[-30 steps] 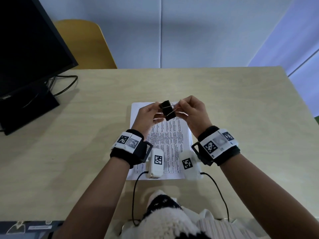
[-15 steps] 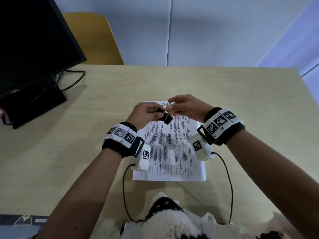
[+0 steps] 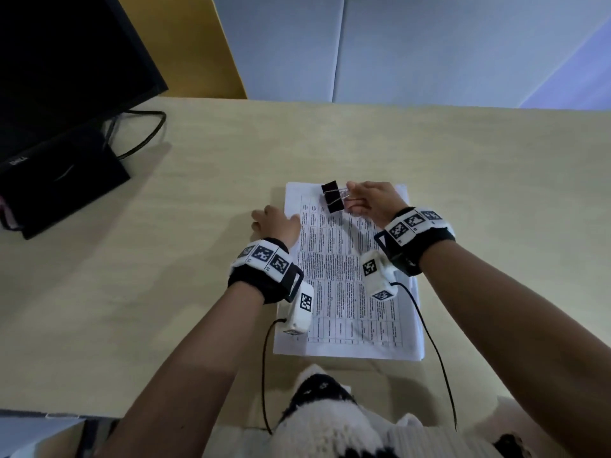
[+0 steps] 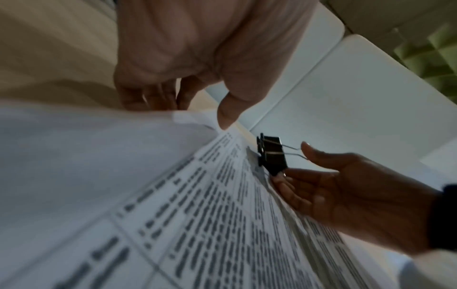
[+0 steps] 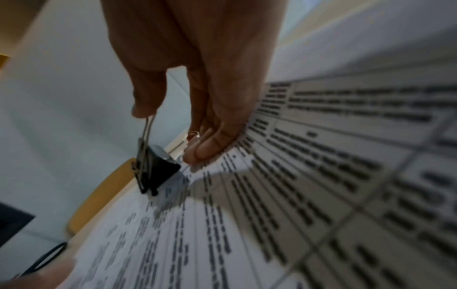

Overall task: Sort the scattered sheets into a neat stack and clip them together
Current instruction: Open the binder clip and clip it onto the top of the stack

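Two wire handles of the black binder clip [image 3: 333,196] are squeezed between the thumb and fingers of the right hand [image 3: 373,201], so this hand is closed on the clip and nothing else. The black body of the clip sticks out from the fingertips toward the person's left, and its long axis runs along the far edge of the stack of sheets [image 3: 344,279]. The clip is held just above the far part of the top sheet; the right wrist view shows the lips [image 5: 148,190] pointing down at the paper, but whether they touch it I cannot tell.

The left hand [image 3: 276,223] lies on the left far corner of the stack, on the other side of the clip from the right hand. In the left wrist view its thumb [image 4: 228,109] rests on the top sheet and the fingers [image 4: 148,97] curl down at the edge where the corner is lifted a little, so it seems to pinch this corner. The head view shows only the back of this hand, and hides the lifted corner.

The stack lies flat on the table [image 3: 165,259], its long side running away from the person.
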